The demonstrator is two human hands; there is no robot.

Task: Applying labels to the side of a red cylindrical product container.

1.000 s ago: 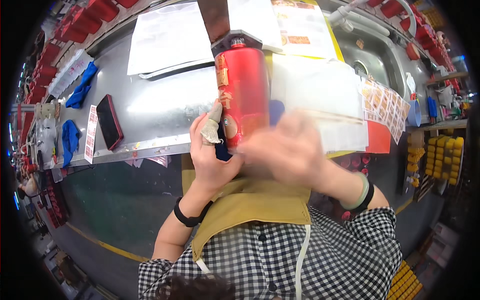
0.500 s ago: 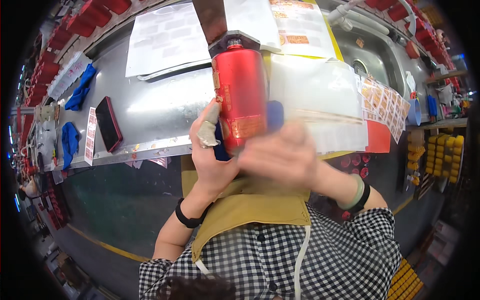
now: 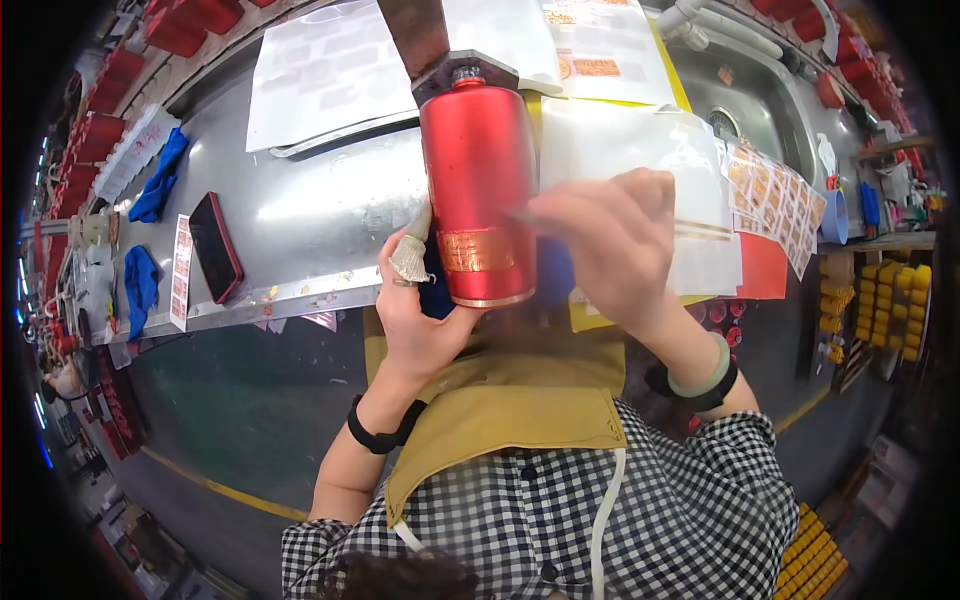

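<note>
A glossy red bottle (image 3: 475,185) with a gold decal (image 3: 477,250) near its base lies across a metal holder (image 3: 467,74), its neck against the holder at the far end. My left hand (image 3: 415,315) grips the bottle's lower left side, thumb at the base; a pale cover wraps one finger. At the bottle's right side is my right hand (image 3: 622,240), raised and smeared by motion, its fingers pointing toward the red surface. Whether they touch it or pinch anything, I cannot tell. Something blue (image 3: 553,272) shows behind the bottle.
White sheets (image 3: 620,160) cover the steel bench to the right, with a gold-printed sticker sheet (image 3: 780,200) beside the sink (image 3: 745,95). On the left lie a phone (image 3: 216,248), a narrow sticker strip (image 3: 181,272) and blue cloths (image 3: 140,290). Red containers (image 3: 195,20) line the back.
My right hand has moved from the bottle's base up and to the right. The bottle has turned: gold markings on its left side no longer show, and its lower decal sits further left.
</note>
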